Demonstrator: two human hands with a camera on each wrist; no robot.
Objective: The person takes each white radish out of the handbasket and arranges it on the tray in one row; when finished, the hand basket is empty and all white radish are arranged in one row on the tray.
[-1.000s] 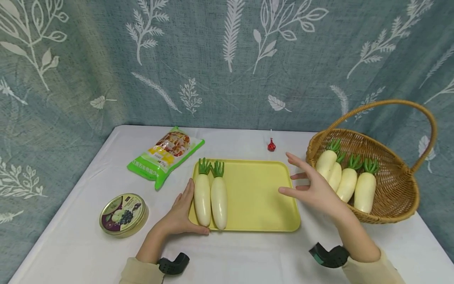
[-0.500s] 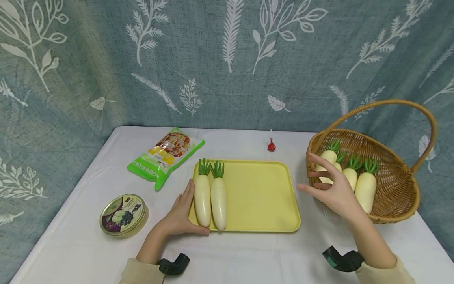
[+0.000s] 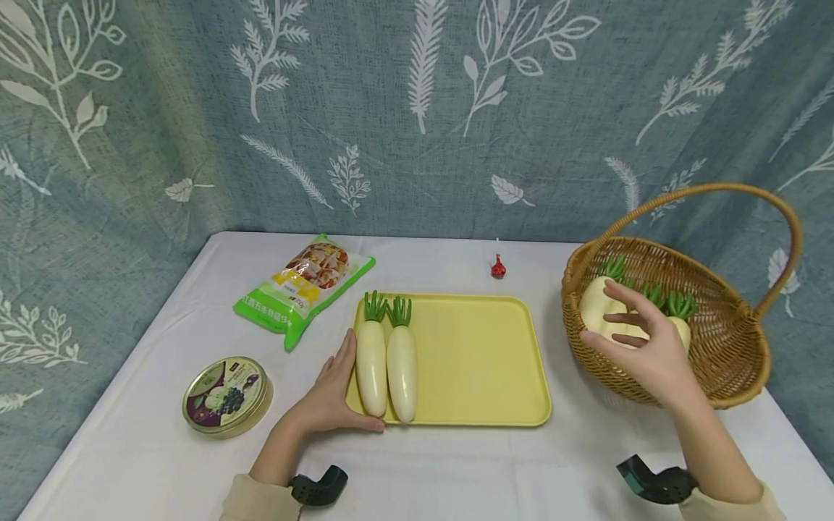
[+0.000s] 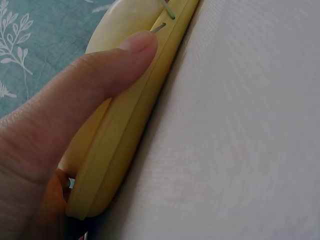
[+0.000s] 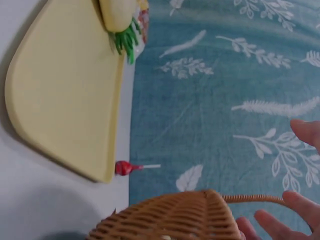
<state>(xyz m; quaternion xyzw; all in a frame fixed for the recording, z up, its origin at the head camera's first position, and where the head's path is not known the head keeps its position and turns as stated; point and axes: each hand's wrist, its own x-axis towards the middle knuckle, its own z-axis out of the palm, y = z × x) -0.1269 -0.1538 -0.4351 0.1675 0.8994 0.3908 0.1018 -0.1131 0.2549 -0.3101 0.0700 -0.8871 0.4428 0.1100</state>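
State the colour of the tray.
The tray is plain yellow, seen best in the head view.

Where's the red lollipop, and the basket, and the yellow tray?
Red lollipop [image 3: 498, 270], head view: its round end.
Basket [image 3: 725, 344], head view: its inside wall.
Yellow tray [image 3: 478, 362], head view: its bare surface.

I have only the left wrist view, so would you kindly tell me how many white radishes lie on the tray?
Observer: Two radishes lie side by side on the yellow tray.
Operator: Thank you; where is the right hand?
Observer: At the basket, in front of more radishes there; whether it touches one, I cannot tell.
Operator: And what sits directly left of the left hand?
Observer: A round tin, standing apart from it.
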